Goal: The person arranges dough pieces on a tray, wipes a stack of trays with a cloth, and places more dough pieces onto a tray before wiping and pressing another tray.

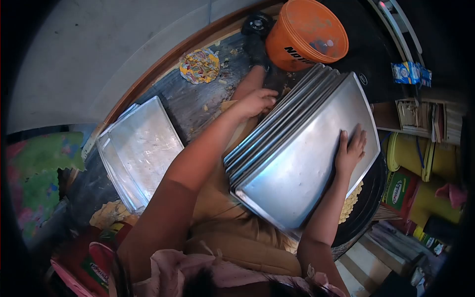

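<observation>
A thick stack of shallow metal baking trays [302,163] leans over my lap, tilted, with its edges toward the left and a broad shiny face toward the right. My right hand [351,148] lies flat on that face, fingers spread. My left hand [255,104] is just off the stack's upper left edges, its fingers loosely bent and apart with nothing in them. On the floor to my left sits a lower pile of similar metal trays [143,148]. Behind the stack at the right, a round black pan [378,198] shows partly, with yellowish pieces [351,203] in it.
An orange bucket [307,34] stands beyond the stack. A colourful round cloth [200,66] lies on the littered dark floor [183,99]. At the right are yellow containers [405,156] and a shelf [420,119]. A red container [94,257] is near my left side.
</observation>
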`<action>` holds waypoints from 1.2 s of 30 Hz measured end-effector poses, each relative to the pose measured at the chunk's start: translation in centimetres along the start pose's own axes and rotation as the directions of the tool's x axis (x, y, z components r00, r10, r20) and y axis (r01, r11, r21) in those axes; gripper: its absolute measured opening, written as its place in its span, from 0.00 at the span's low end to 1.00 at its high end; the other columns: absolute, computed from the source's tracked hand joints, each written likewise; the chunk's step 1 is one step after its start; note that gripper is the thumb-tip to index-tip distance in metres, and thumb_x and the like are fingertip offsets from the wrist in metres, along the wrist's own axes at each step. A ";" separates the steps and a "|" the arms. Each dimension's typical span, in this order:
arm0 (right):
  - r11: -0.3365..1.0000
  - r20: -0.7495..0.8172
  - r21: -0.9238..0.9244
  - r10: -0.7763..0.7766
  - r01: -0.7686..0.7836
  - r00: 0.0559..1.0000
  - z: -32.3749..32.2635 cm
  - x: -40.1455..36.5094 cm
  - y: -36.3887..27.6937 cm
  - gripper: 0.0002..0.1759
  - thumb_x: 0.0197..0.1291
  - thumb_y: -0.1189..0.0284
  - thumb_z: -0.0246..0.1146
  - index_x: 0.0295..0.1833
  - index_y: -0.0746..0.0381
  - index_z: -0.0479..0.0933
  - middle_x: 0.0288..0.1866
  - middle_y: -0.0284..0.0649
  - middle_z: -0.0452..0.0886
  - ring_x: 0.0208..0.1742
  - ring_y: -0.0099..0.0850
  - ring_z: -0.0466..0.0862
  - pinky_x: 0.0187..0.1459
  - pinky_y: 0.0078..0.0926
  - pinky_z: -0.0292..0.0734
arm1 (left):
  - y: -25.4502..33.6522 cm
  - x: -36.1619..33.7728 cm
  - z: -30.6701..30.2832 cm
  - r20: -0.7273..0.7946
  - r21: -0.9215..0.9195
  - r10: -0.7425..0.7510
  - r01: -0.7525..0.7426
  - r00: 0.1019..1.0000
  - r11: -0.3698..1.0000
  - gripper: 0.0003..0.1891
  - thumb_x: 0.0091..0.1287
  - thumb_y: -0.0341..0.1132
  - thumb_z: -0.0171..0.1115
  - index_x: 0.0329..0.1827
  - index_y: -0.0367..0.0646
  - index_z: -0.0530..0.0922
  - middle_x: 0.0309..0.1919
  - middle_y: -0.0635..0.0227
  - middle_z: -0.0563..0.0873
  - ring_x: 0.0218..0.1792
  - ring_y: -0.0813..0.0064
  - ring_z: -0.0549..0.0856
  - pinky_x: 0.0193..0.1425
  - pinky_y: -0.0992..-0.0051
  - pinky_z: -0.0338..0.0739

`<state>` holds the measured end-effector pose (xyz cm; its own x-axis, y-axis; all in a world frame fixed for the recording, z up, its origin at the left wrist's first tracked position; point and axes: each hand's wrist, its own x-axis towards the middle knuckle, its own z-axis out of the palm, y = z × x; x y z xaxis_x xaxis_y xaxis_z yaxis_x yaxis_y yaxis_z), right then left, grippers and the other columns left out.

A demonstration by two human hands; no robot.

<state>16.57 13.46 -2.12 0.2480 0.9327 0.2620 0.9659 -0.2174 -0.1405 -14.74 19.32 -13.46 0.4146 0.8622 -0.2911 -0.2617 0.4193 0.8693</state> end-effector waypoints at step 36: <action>0.956 -0.033 0.274 -0.103 0.108 0.994 -0.4 -0.6 0.7 0.33 0.73 0.55 0.52 0.75 0.64 0.61 0.79 0.53 0.56 0.80 0.44 0.55 0.76 0.42 0.48 | -1.3 2.3 0.5 0.033 0.201 0.314 -0.314 0.949 0.928 0.08 0.63 0.30 0.68 0.43 0.38 0.83 0.42 0.65 0.82 0.45 0.75 0.82 0.51 0.76 0.75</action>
<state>17.16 12.64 -1.96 0.1495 0.9400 0.3068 0.9295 -0.0278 -0.3678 -12.99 20.65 -15.09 0.3395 0.9406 0.0100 -0.1975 0.0609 0.9784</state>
